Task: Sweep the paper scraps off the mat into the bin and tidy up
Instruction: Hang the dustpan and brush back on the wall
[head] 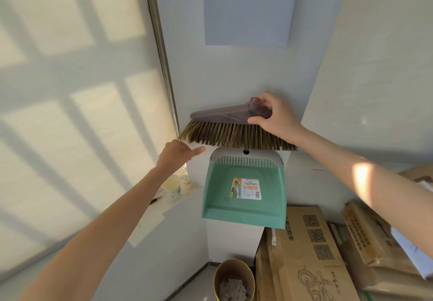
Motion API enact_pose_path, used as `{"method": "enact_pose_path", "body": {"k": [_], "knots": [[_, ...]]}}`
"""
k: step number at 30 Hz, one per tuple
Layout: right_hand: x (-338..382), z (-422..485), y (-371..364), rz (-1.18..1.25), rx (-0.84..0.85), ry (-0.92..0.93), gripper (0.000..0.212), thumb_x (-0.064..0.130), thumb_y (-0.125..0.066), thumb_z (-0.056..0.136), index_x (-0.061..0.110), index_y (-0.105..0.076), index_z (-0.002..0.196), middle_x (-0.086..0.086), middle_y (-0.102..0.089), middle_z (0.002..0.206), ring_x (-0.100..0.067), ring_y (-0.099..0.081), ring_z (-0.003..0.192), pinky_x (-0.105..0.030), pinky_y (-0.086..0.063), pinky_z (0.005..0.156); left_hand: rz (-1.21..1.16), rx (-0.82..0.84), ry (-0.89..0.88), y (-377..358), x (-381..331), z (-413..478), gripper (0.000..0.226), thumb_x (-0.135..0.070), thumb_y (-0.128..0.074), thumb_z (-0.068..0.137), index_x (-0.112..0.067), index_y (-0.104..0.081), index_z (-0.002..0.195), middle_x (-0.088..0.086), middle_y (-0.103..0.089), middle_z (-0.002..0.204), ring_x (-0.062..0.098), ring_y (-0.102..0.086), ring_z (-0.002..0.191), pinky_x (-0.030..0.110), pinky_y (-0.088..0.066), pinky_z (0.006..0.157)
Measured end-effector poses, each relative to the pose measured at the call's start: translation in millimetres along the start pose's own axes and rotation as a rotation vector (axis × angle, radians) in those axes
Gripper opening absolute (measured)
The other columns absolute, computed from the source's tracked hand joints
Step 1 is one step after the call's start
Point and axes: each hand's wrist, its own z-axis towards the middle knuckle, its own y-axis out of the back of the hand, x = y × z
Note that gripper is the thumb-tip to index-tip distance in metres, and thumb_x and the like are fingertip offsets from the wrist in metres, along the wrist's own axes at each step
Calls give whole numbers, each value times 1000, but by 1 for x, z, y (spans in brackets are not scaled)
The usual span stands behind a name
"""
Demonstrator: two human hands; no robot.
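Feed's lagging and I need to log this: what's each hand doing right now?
Left hand: open, holding nothing, just below the bristles.
Right hand: gripping the broom head.

A pale sheet point(248, 7) is fixed to the wall at top centre; a paper cup point(173, 187) is set on the ledge left of centre; cardboard boxes point(309, 253) are stacked at lower right.

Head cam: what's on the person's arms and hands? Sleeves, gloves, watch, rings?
Nothing worn in view. The left hand and left forearm are bare to the frame edge: no sleeve, glove, watch or ring. The same goes for the right hand and right forearm, which has a bright patch of sunlight across it.
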Motion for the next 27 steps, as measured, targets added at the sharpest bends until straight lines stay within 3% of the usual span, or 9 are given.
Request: {"method": "enact_pose_path", "body": {"k": [3, 6, 9, 11, 14, 16, 18, 21, 27], "knots": [[-3, 0, -4, -9, -16, 5, 43, 27, -84, 71, 28, -54, 102, -3, -69, 111, -19, -63, 103, -40, -51, 93, 67, -209, 24, 9, 0, -6, 75, -73, -57, 76, -3, -55, 50, 5, -53, 43, 17, -49, 41, 30, -46, 54], [-9, 0, -5, -28, -35, 3, 45, 28, -84, 71, 24, -57, 106, -3, -68, 110, -20, -63, 104, -44, -51, 93, -59, -474, 17, 13, -13, -11, 65, -59, -56, 84, -13, -30, 46, 2, -23, 44, 19, -22, 46, 29, -26, 50], [-15, -1, -4, -52, -51, -2, 46, 29, -84, 71, 21, -58, 108, -2, -68, 108, -21, -63, 104, -48, -48, 96, -114, -618, -43, 13, -22, -11, 53, -44, -50, 88, -15, -28, 49, 1, -24, 46, 18, -21, 48, 29, -24, 52], [-18, -1, -3, -58, -54, -4, 46, 30, -83, 71, 20, -59, 108, -1, -67, 107, -21, -62, 105, -49, -45, 99, -21, -622, -191, 9, -26, -11, 41, -34, -51, 90, -14, -46, 55, -2, -44, 52, 14, -38, 54, 25, -30, 52], [-23, 0, -3, -76, -61, 12, 44, 32, -82, 72, 21, -58, 108, 2, -66, 106, -22, -61, 106, -50, -43, 100, 84, -592, -412, 2, -38, -5, 14, -25, -57, 89, -15, -66, 87, -3, -64, 87, 14, -52, 91, 25, -45, 62], [-25, 0, -4, -100, -64, 32, 44, 33, -81, 74, 19, -57, 109, 1, -65, 108, -23, -60, 106, -48, -39, 102, 185, -536, -537, -5, -47, 3, 25, -22, -57, 88, -12, -63, 110, 3, -62, 110, 21, -48, 109, 33, -48, 81], [-27, 1, -5, -149, -68, 58, 45, 34, -79, 76, 17, -57, 111, -1, -64, 109, -24, -58, 105, -40, -33, 101, 307, -463, -648, -12, -55, 8, 39, -19, -53, 88, -11, -55, 126, 6, -55, 127, 26, -40, 122, 39, -38, 100], [-29, 2, -6, -247, -89, 98, 45, 36, -77, 78, 14, -58, 111, -4, -60, 109, -24, -51, 106, -33, -24, 92, 352, -419, -702, -21, -65, 10, 43, -14, -45, 90, -13, -49, 133, 6, -50, 136, 27, -35, 125, 40, -36, 100], [-28, 1, -3, -278, -111, 97, 48, 35, -74, 81, 14, -58, 122, -3, -56, 118, -24, -40, 116, -34, -25, 93, 402, -467, -607, -25, -66, 19, 35, -19, -41, 100, -19, -49, 134, 3, -55, 131, 28, -47, 117, 44, -32, 101]]}}
